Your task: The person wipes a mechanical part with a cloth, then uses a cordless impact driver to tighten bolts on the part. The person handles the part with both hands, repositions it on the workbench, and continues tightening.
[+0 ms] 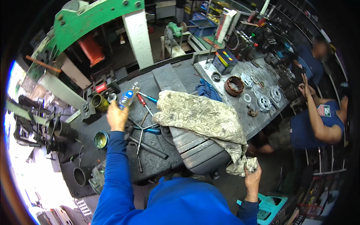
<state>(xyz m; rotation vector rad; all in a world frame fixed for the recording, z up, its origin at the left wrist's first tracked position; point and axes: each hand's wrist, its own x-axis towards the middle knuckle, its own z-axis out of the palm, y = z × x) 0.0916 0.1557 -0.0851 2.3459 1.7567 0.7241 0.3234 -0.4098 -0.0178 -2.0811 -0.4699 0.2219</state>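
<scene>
My left hand (pixel 117 117) grips a clear plastic bottle (pixel 128 98) with a blue label, tilted over the left part of the dark workbench (pixel 165 150). My right hand (pixel 252 180) is closed on the bunched corner of a cream floral cloth (pixel 202 114). Most of that cloth lies spread over a slatted wooden block (pixel 200 153) and the bench. Close to the bottle are a red-handled screwdriver (pixel 142 100) and a three-armed wrench (pixel 141 129). A dark metal bar (pixel 152 149) rests below them.
An open tin (pixel 101 140) stands left of my forearm. On the right, a metal tabletop (pixel 234 103) carries a copper-wound ring (pixel 234 86), a battery (pixel 224 61) and several metal parts. Two other people are at the right, one in a blue sleeveless top (pixel 318 125). A green press frame (pixel 93 17) rises behind.
</scene>
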